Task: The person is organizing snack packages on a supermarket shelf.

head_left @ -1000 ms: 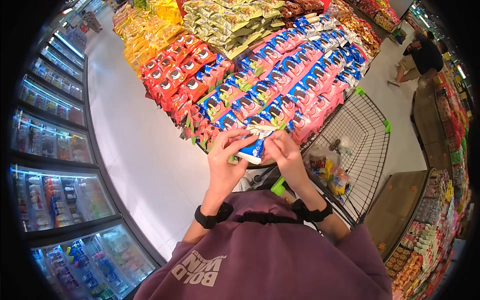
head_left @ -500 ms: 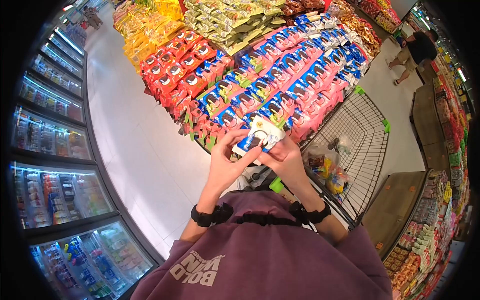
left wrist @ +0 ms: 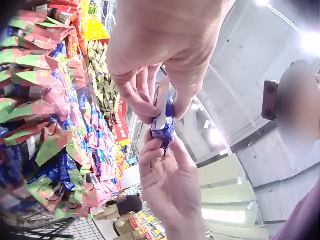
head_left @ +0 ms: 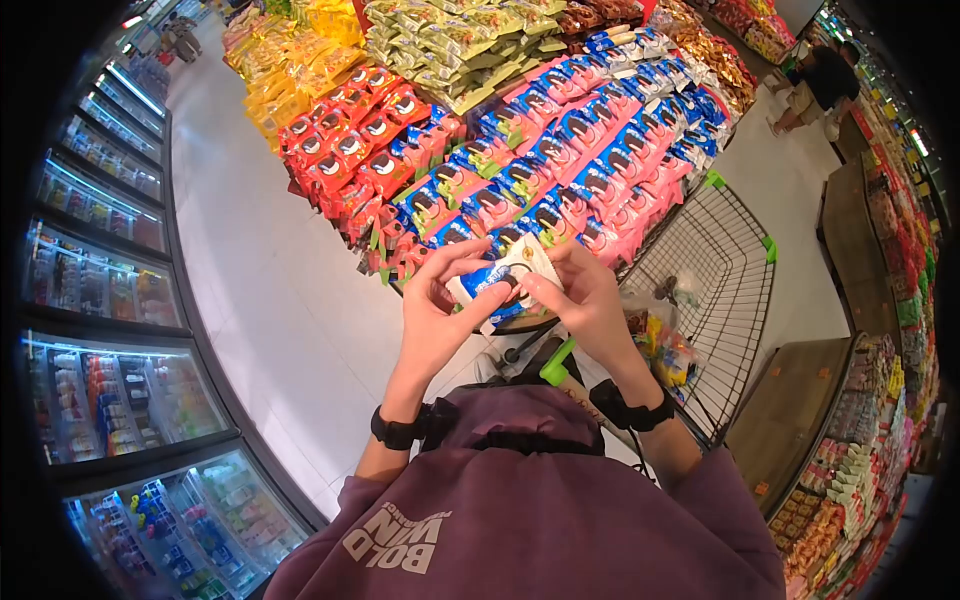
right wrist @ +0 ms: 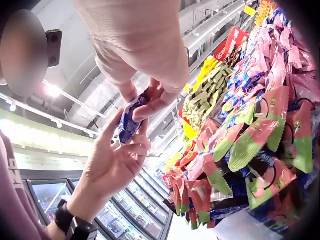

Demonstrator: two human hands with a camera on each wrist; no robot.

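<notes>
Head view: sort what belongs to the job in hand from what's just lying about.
In the job, it appears:
- blue-and-white packet
- left hand
- right hand

Just around:
- heaped red packets
- shopping cart
- bagged goods
- refrigerated cases

Pretty clearly a supermarket. Lit fridges point(head_left: 112, 385) at nine o'clock, piled snack packets point(head_left: 548, 150) at twelve, wire cart point(head_left: 725, 300) at three.

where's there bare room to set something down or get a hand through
Bare: the floor between the fridges and the snack pile, and the cart beyond the bagged goods. Crowded: the snack pile, and between the left hand and right hand, which hold a packet.
</notes>
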